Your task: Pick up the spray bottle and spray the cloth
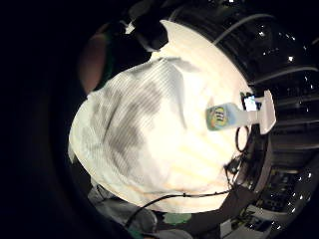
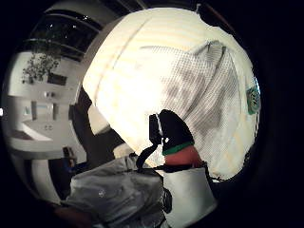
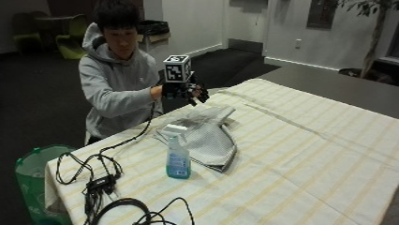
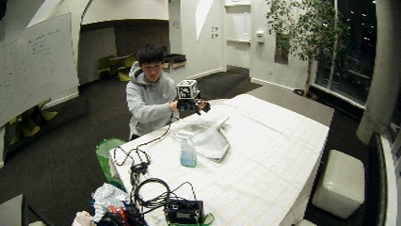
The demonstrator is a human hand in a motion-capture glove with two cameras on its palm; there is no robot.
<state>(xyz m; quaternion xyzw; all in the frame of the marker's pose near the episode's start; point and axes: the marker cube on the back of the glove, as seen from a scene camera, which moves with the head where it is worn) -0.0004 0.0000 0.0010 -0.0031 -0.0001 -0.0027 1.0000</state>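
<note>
1. A person in a grey hoodie sits at the far-left edge of a table covered with a pale cloth striped in yellow.
2. The gloved right hand is raised in the air above the table edge, at about 12 o'clock from the cloth and well apart from the bottle. It holds nothing.
3. Whether its fingers are spread wide or curled narrow cannot be told: in the outside view they are dark and partly hidden, and the palm views do not show them.
4. The spray bottle stands upright on the table, its lower part blue, its top clear or white. It is untouched.
5. The bottle sits just beside the near edge of the cloth, at roughly 7 o'clock from the cloth's middle in the outside view.
6. The cloth is a white, finely checked towel lying crumpled and partly folded on the table, between the person and the bottle.
7. In the little-finger palm view the cloth shows darker grey patches across its middle, and the spray bottle appears beside it with a green and yellow label.
8. In the thumb-side palm view the cloth has the same grey patches.
9. Black cables lie looped on the table at about 8 o'clock from the bottle.
10. A green bin stands on the floor just beside the table's left corner.
</note>
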